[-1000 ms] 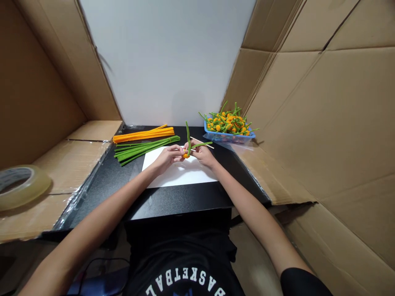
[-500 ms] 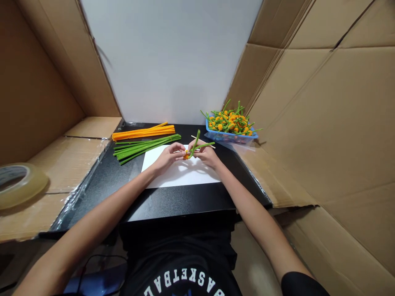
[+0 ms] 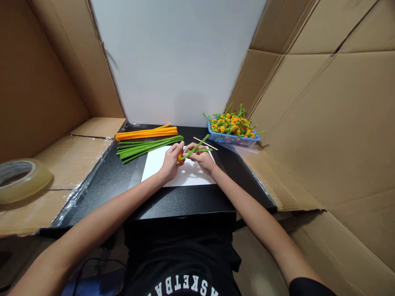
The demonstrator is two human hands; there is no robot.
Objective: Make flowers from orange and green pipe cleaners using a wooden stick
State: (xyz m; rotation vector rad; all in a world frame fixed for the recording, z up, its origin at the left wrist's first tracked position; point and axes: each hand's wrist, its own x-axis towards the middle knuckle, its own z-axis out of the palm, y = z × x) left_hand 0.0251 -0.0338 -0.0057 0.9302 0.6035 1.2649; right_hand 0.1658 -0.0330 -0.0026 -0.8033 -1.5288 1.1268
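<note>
My left hand (image 3: 171,161) is closed around a small orange pipe-cleaner ball (image 3: 180,157), its thumb on top. Two green pipe-cleaner stems (image 3: 202,142) come out of the ball and slant off to the right. Fingers of my right hand (image 3: 203,158) are closed on the stems close to the ball, though the exact pinch is partly hidden. Both hands are above a white sheet (image 3: 188,177) on the black table. Just behind my right hand lies a thin wooden stick (image 3: 206,143).
Orange pipe cleaners (image 3: 146,133) and green pipe cleaners (image 3: 148,149) lie in bundles at the left. A blue basket (image 3: 234,139) of orange-and-green pieces stands back right. A tape roll (image 3: 40,181) rests on cardboard (image 3: 70,154) at far left. Cardboard walls flank the table (image 3: 182,201).
My left hand has turned and wrapped around the orange ball, which moved slightly left, away from my right hand. The steeper green stem has tipped over to the right.
</note>
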